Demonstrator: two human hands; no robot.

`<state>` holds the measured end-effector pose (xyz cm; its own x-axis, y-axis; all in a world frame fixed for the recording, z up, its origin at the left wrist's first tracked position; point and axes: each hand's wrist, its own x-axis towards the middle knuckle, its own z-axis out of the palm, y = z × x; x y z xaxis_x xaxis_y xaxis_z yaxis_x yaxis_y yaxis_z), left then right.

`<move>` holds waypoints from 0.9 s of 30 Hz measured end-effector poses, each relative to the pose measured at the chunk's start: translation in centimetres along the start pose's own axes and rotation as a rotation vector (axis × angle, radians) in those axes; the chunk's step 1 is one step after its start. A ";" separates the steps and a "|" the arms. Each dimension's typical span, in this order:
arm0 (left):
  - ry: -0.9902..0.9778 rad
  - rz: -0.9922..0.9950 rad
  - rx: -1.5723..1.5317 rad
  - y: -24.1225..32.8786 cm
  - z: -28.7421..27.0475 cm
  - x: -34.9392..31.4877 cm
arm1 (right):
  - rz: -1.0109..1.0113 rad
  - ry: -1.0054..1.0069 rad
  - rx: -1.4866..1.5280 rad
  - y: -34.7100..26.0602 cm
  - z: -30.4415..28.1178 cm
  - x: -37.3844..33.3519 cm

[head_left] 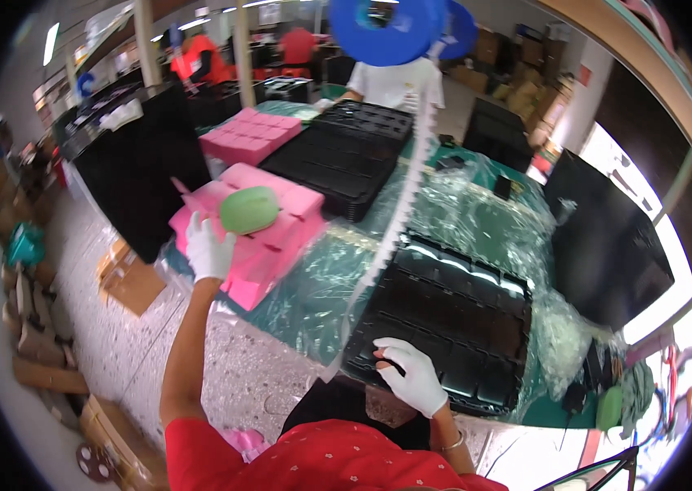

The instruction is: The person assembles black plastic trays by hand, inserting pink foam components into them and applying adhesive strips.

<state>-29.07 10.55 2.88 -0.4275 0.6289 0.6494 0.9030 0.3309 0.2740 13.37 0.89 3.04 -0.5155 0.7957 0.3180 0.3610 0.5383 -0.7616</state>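
A stack of pink foam blocks [272,237] lies on the left of the table, with a light green oval piece [249,210] on top. My left hand [209,247], in a white glove, reaches to the stack's left side with its fingers spread. A thin pink flap sticks up just beyond those fingers. In front of me is a black plastic tray [444,319] with shallow rectangular compartments. Over its near left part is my right hand [413,378], gloved in white with bare fingertips showing. Its thumb and fingers are apart, and I see nothing held between them.
Stacked black trays [338,155] and another pink foam stack [252,133] occupy the table's far side. A pale toothed strip [407,192] crosses the table. Clear plastic film [485,213] covers the green surface. Dark panels stand on both sides. Across the table is a person [399,82].
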 end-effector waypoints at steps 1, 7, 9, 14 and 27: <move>-0.023 -0.002 -0.042 -0.3 0.7 0.1 | -0.008 0.034 -0.022 -0.1 -0.3 0.2; -0.027 -0.217 -0.114 -0.7 3.4 1.6 | -0.176 -0.019 -0.268 -3.4 -1.3 5.1; 0.035 -0.265 -0.196 -2.4 4.4 1.6 | -0.255 -0.077 -0.324 -4.4 -0.4 9.2; -0.017 -0.402 -0.270 -3.3 3.5 2.1 | -0.398 -0.097 -0.356 -3.2 5.2 19.2; -0.231 -0.412 -0.598 -5.6 6.3 2.3 | -0.320 -0.092 -0.629 1.4 14.1 30.6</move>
<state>-35.36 14.55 -1.61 -0.6736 0.6900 0.2649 0.5097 0.1741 0.8426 -12.89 22.11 3.73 -0.7250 0.5596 0.4015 0.5465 0.8222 -0.1593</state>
